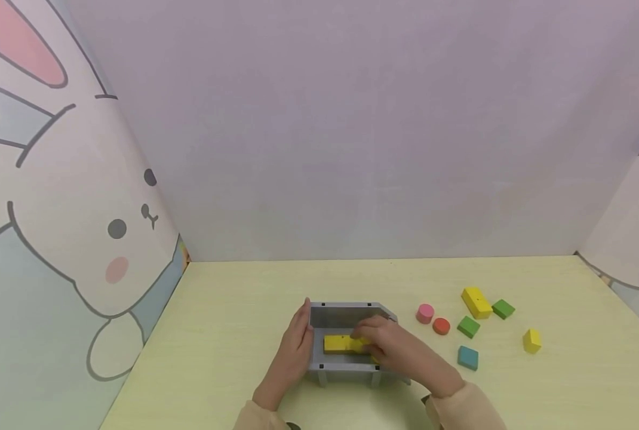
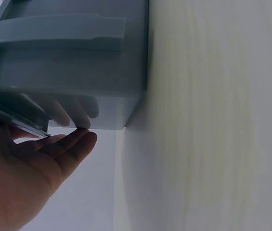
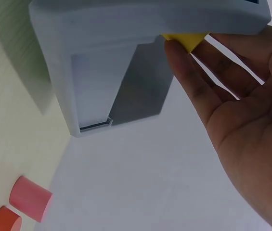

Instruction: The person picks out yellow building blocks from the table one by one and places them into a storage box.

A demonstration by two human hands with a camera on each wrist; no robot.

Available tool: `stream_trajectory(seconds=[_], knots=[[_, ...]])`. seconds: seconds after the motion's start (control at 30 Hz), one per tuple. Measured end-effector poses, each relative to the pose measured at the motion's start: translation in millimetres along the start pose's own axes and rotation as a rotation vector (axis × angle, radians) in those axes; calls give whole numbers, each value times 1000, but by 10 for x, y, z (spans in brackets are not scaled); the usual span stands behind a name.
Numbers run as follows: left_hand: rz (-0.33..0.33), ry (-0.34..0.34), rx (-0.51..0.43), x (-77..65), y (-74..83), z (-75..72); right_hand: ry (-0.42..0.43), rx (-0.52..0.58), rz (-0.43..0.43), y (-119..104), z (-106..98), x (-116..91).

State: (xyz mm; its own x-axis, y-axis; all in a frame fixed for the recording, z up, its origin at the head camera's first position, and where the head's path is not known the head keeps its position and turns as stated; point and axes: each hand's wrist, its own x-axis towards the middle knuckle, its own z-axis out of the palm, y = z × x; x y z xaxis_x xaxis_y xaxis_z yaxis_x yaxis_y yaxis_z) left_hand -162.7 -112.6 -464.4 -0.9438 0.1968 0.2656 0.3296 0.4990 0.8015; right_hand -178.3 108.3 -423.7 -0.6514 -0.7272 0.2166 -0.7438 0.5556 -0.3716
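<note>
We judged that the right hand (image 1: 392, 343), seemingly pinching a yellow block (image 3: 186, 41), was loading the gray bin (image 1: 346, 375) (left hand (image 1: 295, 343) extended against it) and next needed to release.

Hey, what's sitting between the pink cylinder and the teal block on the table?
The red disc lies between the pink cylinder and the teal block, nearer the cylinder; the head view shows it.

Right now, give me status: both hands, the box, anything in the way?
Left hand against gray box's left side. Right hand gripping yellow block at the box. Loose blocks off right, no obstruction seen.
</note>
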Motion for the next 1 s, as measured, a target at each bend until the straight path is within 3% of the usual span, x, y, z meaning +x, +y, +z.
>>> stream_trajectory(seconds=[0.4,1.0], knots=[[7,-4,-6,5,-17,0,-85,53,-4,39,48,61],[6,-4,2,3,-48,17,-148,141,-24,148,88,78]])
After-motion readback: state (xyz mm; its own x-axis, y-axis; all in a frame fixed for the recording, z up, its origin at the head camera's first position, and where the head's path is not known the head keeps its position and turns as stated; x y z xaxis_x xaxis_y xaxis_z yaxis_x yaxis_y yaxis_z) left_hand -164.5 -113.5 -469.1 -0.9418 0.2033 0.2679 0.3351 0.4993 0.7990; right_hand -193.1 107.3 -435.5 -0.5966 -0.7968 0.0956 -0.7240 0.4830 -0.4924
